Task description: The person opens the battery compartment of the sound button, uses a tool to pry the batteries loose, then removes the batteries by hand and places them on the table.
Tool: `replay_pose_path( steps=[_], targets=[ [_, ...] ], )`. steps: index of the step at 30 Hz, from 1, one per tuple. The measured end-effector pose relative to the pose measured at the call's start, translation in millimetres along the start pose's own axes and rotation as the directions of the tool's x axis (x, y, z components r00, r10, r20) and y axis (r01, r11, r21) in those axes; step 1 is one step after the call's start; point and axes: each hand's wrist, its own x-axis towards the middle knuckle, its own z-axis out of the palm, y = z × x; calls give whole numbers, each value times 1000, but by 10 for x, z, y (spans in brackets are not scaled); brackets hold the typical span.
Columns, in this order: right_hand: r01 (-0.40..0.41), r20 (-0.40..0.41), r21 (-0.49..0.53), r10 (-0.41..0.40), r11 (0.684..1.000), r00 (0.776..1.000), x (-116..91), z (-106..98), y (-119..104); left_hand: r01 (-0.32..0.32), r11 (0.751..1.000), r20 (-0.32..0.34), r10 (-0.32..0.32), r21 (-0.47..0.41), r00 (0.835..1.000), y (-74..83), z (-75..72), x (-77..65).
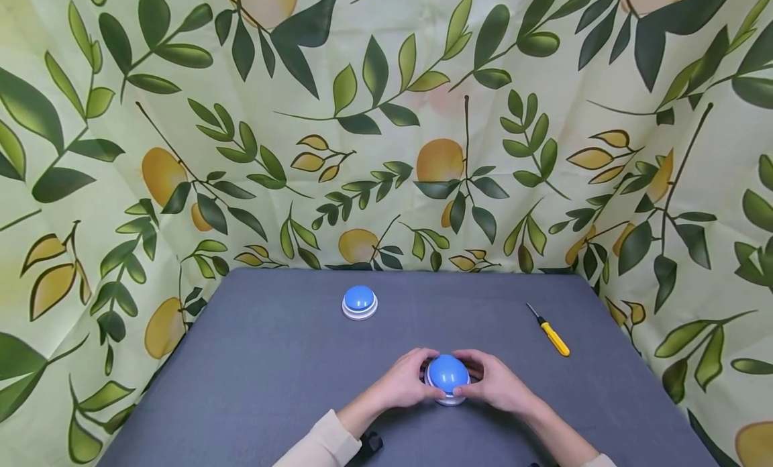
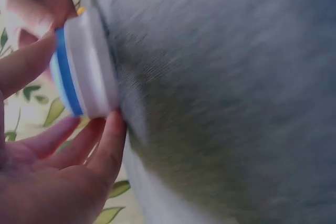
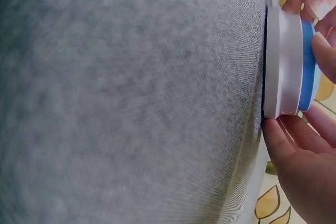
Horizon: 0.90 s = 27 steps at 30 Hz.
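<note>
A domed push button [image 1: 448, 373], blue on top with a white round base, sits near the front middle of the table. My left hand [image 1: 406, 383] holds its left side, fingers behind and thumb at the front. On the other side, my right hand [image 1: 498, 383] grips it the same way, thumb against the blue dome. In the left wrist view, the button's white base [image 2: 94, 66] stands at the cloth, with fingertips touching its rim. The right wrist view shows the base [image 3: 286, 61] close against the cloth too; whether it is slightly lifted I cannot tell.
A second blue-and-white push button [image 1: 359, 302] stands farther back, left of the middle. To the right lies a screwdriver [image 1: 552, 335] with a yellow handle. Dark grey cloth covers the table [image 1: 272, 359]. Leaf-and-fruit patterned curtains [image 1: 386, 151] hang behind and at both sides.
</note>
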Motion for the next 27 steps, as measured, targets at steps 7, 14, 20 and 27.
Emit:
replay_pose_path(
  steps=[7,14,20,27],
  targets=[
    [3,27,-49,-2,999,1000,8,0,-11,-6,997,-20,7,80,1000,16,-13,47],
    [22,-14,-106,-24,994,1000,25,42,-32,-14,997,-35,16,69,999,-2,-26,39],
    [60,-71,-113,-68,992,995,62,50,-106,-21,999,-53,18,-49,998,-30,-102,44],
    [59,-114,-102,-71,993,991,83,15,-179,-50,992,-74,41,-120,996,-6,-192,39]
  ],
)
